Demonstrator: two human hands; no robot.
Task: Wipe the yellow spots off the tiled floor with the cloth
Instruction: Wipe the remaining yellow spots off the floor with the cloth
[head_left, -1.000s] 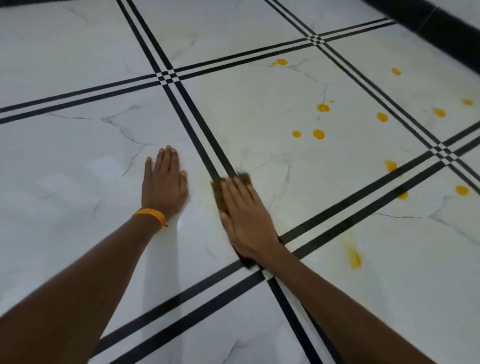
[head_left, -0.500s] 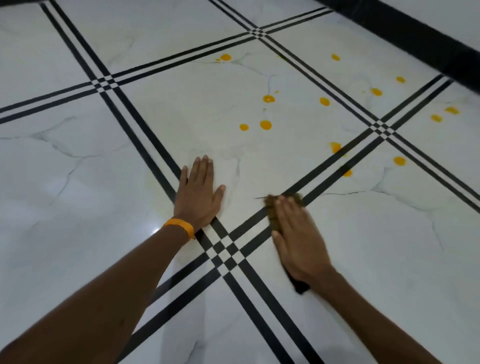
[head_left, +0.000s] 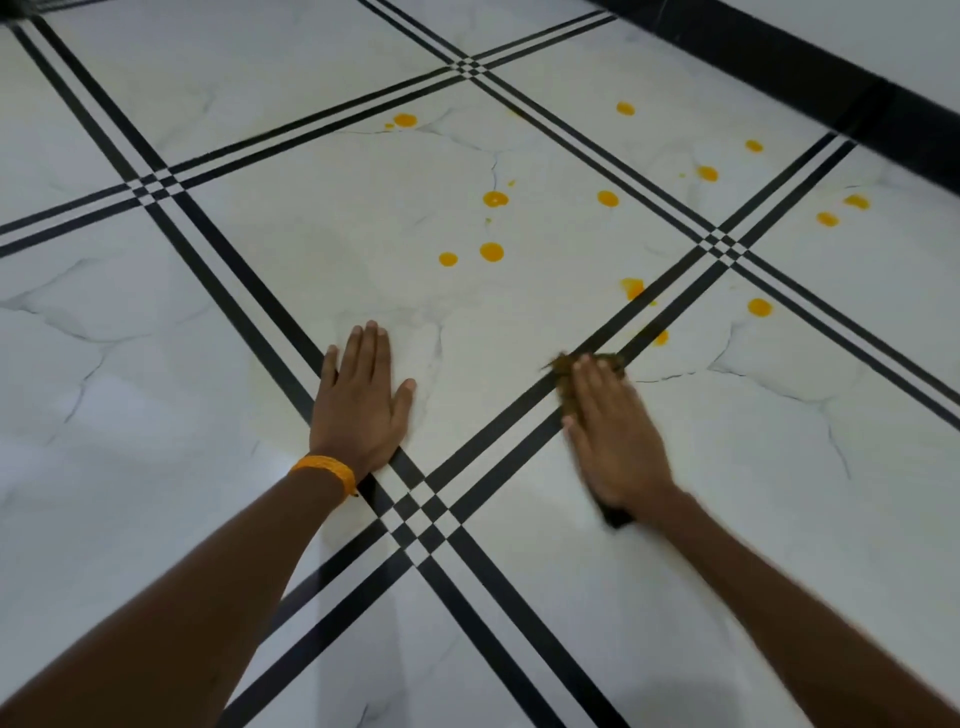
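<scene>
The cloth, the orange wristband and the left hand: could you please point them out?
cloth (head_left: 560, 365): head view, frayed front edge.
orange wristband (head_left: 324, 470): head view, middle of the band.
left hand (head_left: 358, 410): head view, back of the hand.

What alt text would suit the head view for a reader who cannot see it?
A right hand presses a dark cloth flat on a white tiled floor, just short of a yellow spot by the black double stripe. The left hand, with an orange wristband, rests flat beside it; many yellow spots lie farther ahead.
</scene>
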